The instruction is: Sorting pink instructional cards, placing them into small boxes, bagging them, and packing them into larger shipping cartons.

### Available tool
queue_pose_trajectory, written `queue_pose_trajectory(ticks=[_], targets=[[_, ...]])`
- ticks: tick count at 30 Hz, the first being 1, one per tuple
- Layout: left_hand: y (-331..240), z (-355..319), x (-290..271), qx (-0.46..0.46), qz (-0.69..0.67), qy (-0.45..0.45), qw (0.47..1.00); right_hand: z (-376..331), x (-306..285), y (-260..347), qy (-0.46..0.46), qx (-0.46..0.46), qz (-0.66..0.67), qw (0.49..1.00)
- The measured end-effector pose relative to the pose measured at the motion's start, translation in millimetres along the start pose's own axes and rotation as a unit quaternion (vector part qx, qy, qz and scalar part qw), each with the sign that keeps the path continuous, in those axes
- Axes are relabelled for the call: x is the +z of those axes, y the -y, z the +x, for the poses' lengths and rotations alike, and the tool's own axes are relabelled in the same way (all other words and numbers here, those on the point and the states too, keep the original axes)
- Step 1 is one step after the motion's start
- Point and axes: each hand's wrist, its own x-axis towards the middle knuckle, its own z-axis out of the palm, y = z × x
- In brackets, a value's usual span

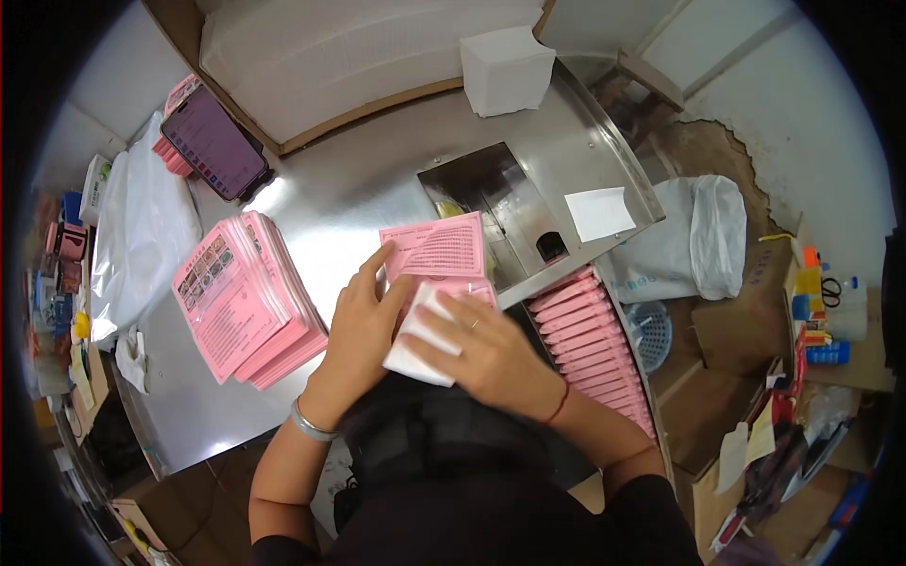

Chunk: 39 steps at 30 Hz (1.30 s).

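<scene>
In front of me, a pink printed plastic bag (439, 243) lies at the table's near edge. The left edge of this bag is gripped by my left hand (363, 316), the index finger stretched along it. My right hand (486, 354) holds a small stack of folded white tissues (415, 362) against the lower part of the bag, and its fingers lie across the top, slightly blurred. How far the tissues reach into the bag is hidden by my fingers. Left of my hands, flat pink printed bags (231, 302) lie in a thick stack.
A metal table (363, 151) has a rectangular opening (491, 208) right of centre. Below it, a box holds a row of filled pink packs (590, 344). White tissues (507, 71) are stacked at the back, and a phone (215, 141) stands at the back left.
</scene>
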Motion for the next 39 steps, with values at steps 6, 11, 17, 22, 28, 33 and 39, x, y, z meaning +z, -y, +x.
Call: queue_pose_trajectory(ticks=[6,11,17,22,28,33,39], targets=[[-56,7,32,0.284,0.098,-0.033,0.953,29,35,-69,0.044,0.111,-0.115,0.986],[-80,64,16,0.296,0.039,-0.046,0.953,33,9,-114,0.016,0.246,-0.071,0.966],[-92,222,-2,0.237,0.073,-0.266,0.932,1,-34,-104,-0.165,0.389,-0.416,0.805],[-73,274,26,0.162,-0.01,-0.217,0.963,-38,-27,-117,-0.231,0.381,-0.101,0.889],[-118,169,98,0.225,-0.093,-0.061,0.968,17,-93,-95,-0.302,0.248,-0.242,0.888],[-99,119,89,0.268,-0.036,-0.08,0.959,4,-73,-141,-0.246,0.236,-0.189,0.921],[-14,-7,-80,0.094,0.306,-0.168,0.932,16,-87,-105,-0.277,0.218,-0.254,0.901]])
